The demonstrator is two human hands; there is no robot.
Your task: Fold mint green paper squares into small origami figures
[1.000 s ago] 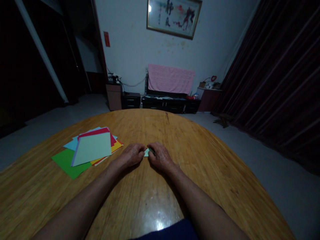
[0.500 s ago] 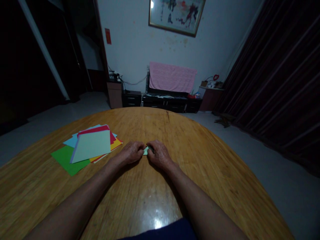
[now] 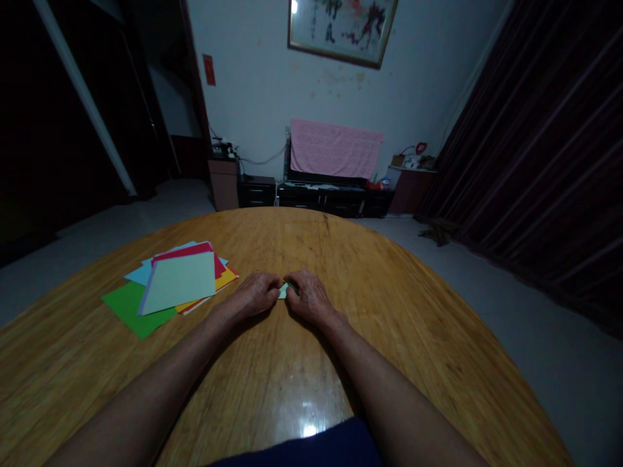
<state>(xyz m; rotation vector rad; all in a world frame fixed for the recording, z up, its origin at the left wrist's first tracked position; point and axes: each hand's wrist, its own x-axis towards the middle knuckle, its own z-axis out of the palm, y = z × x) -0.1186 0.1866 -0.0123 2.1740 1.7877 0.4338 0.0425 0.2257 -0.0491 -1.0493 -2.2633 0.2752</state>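
Note:
Between my two hands, on the middle of the wooden table [image 3: 302,250], is a small piece of pale green paper [image 3: 283,291]; it appears folded. My left hand [image 3: 257,292] is closed on the paper's left side, fingers curled and thumb toward the middle. From the other side my right hand [image 3: 309,297] grips it, fingers bent over its right part. Most of the paper is hidden under the fingers, so its full shape cannot be made out.
Left of my hands lies a loose stack of coloured paper sheets [image 3: 180,282], pale green on top, with red, yellow, blue and a green sheet [image 3: 139,311] sticking out. Beyond the round table stands a low black cabinet [image 3: 335,202] below a pink cloth [image 3: 335,149].
Both hands stay on the small paper in nearly the same place. The view has shifted very slightly; the stack of sheets looks the same.

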